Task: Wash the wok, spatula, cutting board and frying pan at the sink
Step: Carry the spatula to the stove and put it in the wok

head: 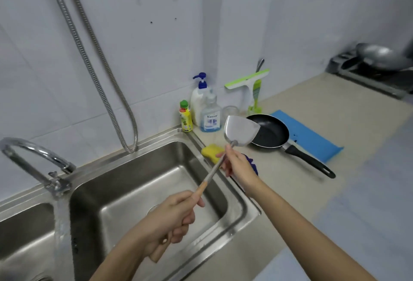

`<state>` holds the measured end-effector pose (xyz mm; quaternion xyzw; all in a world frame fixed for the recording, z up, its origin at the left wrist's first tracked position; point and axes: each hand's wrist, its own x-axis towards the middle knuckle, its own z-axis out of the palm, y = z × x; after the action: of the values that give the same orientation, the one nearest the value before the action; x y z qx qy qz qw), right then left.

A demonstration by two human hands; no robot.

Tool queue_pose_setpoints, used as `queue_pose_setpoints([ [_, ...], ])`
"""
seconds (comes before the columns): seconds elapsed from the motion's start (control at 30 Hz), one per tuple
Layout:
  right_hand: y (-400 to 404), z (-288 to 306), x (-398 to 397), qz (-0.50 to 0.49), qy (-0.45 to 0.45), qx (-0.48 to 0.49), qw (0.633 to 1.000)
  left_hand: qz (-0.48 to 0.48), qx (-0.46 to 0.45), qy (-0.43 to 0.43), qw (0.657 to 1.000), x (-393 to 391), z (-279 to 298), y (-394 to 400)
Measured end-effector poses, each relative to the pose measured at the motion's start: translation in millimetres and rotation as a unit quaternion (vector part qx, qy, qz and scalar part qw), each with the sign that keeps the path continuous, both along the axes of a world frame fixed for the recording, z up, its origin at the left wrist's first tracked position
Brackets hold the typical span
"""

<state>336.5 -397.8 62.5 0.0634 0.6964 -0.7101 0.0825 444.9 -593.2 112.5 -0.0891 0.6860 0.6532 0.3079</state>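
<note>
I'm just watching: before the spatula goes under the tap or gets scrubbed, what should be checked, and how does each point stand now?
1. Grip on spatula: left hand grips the wooden handle, right hand pinches the metal shaft. Ok.
2. Water: runs from the faucet into the left basin. Ok.
3. Spatula under the stream: it is over the right basin of the sink. Not ok.
4. Sponge: on the sink's edge, beside the right hand. Ok.
5. Spatula blade clean: cannot tell.

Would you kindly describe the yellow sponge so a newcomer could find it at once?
Start at the stainless steel sink and follow its right rim toward the wall. The yellow rectangular sponge lies there, beside the black frying pan; it is the only soft yellow block there.
</note>
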Motion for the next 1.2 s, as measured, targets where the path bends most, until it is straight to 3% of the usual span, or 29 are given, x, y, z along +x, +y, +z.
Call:
queue_pose_setpoints([
  [0.13,21,20,27,-0.089,-0.016,-0.068,0.994,-0.086,-0.015,0.027,0.996,-8,5,14],
  [0.3,85,42,68,-0.224,-0.004,-0.008,0.975,-0.230,-0.043,0.085,0.968,-28,2,60],
  [0.63,229,66,166,-0.441,0.007,0.039,0.897,-0.424,-0.049,0.175,0.887,-33,9,215],
  [0.83,328,61,211,-0.504,0.029,-0.003,0.863,-0.458,-0.045,0.215,0.861,-17,11,337],
  [0.97,413,55,235,-0.547,0.006,0.025,0.837,-0.485,-0.028,0.216,0.847,-7,3,433],
  [1.2,570,55,246,-0.559,-0.028,0.063,0.826,-0.529,-0.026,0.232,0.816,-18,-2,604],
])
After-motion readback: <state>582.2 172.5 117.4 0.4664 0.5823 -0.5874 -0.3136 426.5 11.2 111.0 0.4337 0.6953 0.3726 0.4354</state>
